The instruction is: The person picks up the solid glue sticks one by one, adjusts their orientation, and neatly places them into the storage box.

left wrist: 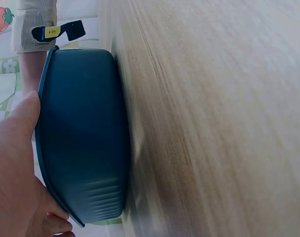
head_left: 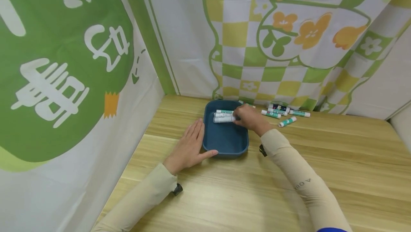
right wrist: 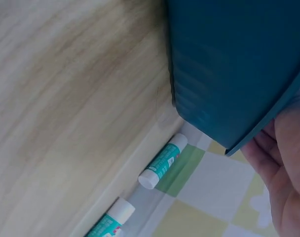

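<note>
A dark blue plastic bin (head_left: 226, 143) stands on the wooden table. My left hand (head_left: 189, 146) rests against its left side, fingers straight along the rim and thumb stretched over the front left corner. In the left wrist view, the thumb and palm lie along the bin's rim (left wrist: 41, 148). My right hand (head_left: 250, 118) reaches over the right rim into the back of the bin. Its curled fingers pinch the right end of a white glue stick (head_left: 223, 119), lying beside a teal-and-white glue stick (head_left: 224, 111). The bin wall hides those fingertips in the right wrist view.
Right of the bin lie several more glue sticks, among them a single one (head_left: 287, 122) nearer the front and a dark-labelled one (head_left: 278, 107) in the cluster. Another glue stick (right wrist: 163, 161) lies behind the bin by the patterned curtain (head_left: 250, 64). A printed cloth (head_left: 80, 82) hangs at left.
</note>
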